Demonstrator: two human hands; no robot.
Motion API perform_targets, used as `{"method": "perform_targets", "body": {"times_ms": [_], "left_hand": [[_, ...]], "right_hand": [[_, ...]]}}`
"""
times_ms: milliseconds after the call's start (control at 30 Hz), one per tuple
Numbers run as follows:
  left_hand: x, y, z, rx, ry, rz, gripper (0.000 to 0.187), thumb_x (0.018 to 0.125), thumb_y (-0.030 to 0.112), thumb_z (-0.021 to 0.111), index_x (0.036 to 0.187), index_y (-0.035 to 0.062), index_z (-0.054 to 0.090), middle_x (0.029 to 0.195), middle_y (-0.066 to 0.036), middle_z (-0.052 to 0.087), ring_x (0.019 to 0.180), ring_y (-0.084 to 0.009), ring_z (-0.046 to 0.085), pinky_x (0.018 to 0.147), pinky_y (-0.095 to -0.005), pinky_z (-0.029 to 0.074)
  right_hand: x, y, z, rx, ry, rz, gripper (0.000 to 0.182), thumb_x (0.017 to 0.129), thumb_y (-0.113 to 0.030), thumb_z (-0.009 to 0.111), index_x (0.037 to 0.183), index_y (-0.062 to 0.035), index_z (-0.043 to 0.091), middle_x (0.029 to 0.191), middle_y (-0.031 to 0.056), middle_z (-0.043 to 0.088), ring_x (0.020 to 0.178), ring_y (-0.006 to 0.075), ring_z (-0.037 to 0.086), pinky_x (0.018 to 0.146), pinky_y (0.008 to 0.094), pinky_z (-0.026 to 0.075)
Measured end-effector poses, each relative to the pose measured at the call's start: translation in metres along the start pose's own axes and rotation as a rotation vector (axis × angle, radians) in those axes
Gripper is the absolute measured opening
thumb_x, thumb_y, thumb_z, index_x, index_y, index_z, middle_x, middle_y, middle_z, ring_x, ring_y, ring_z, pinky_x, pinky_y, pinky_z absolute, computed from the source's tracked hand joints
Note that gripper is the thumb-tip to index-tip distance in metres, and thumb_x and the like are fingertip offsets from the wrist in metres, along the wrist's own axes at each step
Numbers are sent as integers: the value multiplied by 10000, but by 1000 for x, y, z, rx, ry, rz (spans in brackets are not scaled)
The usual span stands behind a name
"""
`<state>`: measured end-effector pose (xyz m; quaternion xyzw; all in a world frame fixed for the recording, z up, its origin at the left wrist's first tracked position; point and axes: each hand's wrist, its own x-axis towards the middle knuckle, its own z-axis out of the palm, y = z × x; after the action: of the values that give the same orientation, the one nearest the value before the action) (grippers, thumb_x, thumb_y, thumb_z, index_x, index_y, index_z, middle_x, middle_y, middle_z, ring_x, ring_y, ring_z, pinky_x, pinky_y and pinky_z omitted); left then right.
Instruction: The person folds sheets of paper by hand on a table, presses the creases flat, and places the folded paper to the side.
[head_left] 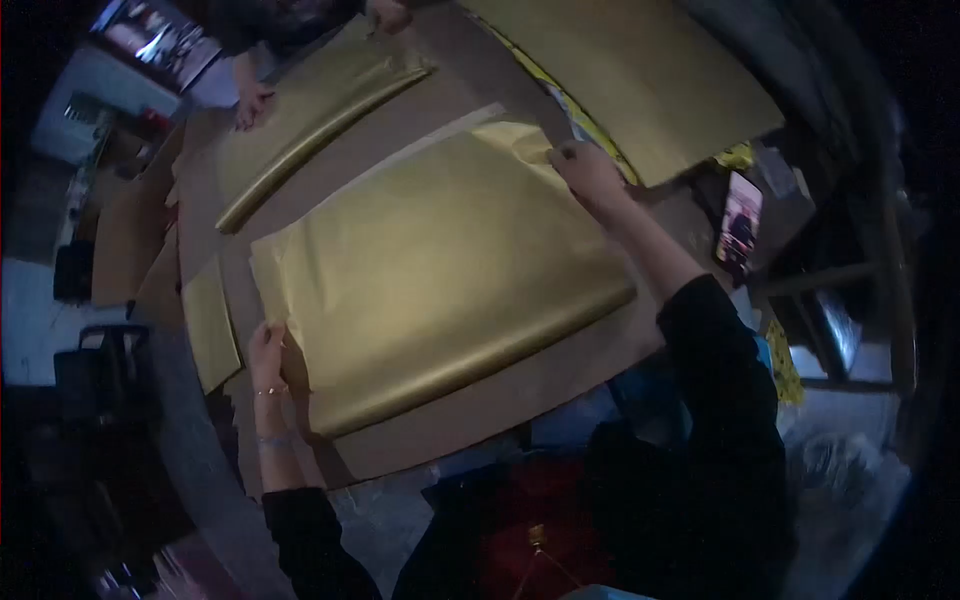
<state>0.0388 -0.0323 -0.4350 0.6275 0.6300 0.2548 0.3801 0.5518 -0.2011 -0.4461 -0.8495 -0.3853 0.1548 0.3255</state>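
A large gold sheet [440, 260], shiny like wrapping paper or foil, lies before me with its near edge curved over into a fold or roll. My left hand [267, 352] is closed at the sheet's left edge, with a bracelet on the wrist. At the upper right corner, my right hand [592, 175] pinches the sheet, and the gold surface creases beside the fingers. A pale strip shows along the far edge of the sheet. What lies beneath the gold is hidden.
Across the brown table surface [420, 455], another person's hand [252, 104] rests on a second gold sheet [310, 120]. More gold sheets [650, 80] are stacked at the upper right. A lit phone [738, 220] stands at the right, and a small gold piece [210, 325] lies at the left.
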Motion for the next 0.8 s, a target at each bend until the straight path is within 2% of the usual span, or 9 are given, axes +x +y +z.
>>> {"method": "perform_targets", "body": {"times_ms": [33, 67, 200, 400, 433, 500, 567, 667, 800], "left_hand": [[-2, 4, -2, 59, -8, 79, 245, 854, 226, 622, 786, -7, 585, 646, -15, 512, 619, -93, 465, 567, -268, 381], [2, -1, -6, 120, -34, 155, 266, 848, 237, 629, 760, -10, 580, 632, -23, 506, 619, -94, 462, 570, -270, 383], [13, -9, -6, 202, -40, 144, 319, 831, 266, 648, 739, -26, 558, 605, -19, 483, 584, -94, 435, 538, -269, 377], [28, -41, -6, 73, -19, 166, 318, 829, 270, 650, 685, 9, 540, 584, -9, 484, 557, -71, 429, 502, -254, 345], [23, -32, -4, 62, -14, 165, 314, 829, 273, 651, 684, 17, 540, 581, -8, 486, 548, -69, 429, 497, -251, 339], [6, -13, -7, 89, -3, 164, 320, 829, 280, 653, 694, 11, 542, 576, -14, 494, 527, -77, 432, 496, -255, 347], [-1, -5, -8, 319, 63, 177, 325, 827, 286, 657, 706, 5, 550, 593, -27, 520, 539, -91, 452, 507, -272, 370], [20, -53, -6, 235, 155, 275, 299, 823, 262, 667, 726, -3, 570, 614, -42, 542, 565, -101, 472, 533, -281, 403], [14, -44, -5, 86, 129, 234, 258, 810, 228, 688, 780, -7, 587, 665, -46, 563, 604, -107, 485, 567, -280, 425]], "right_hand": [[1, 6, 2, -36, 65, -116, 353, 825, -353, 574, 917, -22, 654, 881, 202, 647, 850, 361, 620, 738, 422, 477], [0, 1, 1, -44, 61, -97, 356, 828, -352, 567, 917, -18, 652, 877, 205, 646, 849, 363, 619, 741, 424, 477], [7, 0, 5, -107, 53, -89, 357, 848, -344, 529, 940, -16, 637, 900, 211, 640, 869, 384, 605, 764, 436, 474], [24, 9, 23, -160, 84, -62, 347, 854, -366, 524, 940, -45, 627, 923, 202, 640, 877, 390, 606, 758, 462, 472], [16, -7, 20, -134, 99, -7, 339, 849, -365, 538, 919, -44, 621, 897, 198, 641, 867, 393, 607, 753, 470, 470], [23, -1, 27, -140, 76, -48, 322, 843, -358, 546, 904, -49, 613, 888, 188, 642, 861, 384, 609, 747, 465, 474], [23, -10, 25, -179, 55, -16, 298, 834, -346, 554, 899, -60, 609, 899, 176, 644, 868, 368, 611, 739, 452, 479], [26, -14, 24, -198, -27, 50, 290, 803, -344, 563, 906, -79, 615, 921, 162, 647, 892, 351, 614, 742, 446, 475], [26, -21, 21, -219, -20, 67, 296, 796, -341, 555, 942, -93, 625, 952, 156, 650, 910, 349, 617, 769, 445, 476]]}}
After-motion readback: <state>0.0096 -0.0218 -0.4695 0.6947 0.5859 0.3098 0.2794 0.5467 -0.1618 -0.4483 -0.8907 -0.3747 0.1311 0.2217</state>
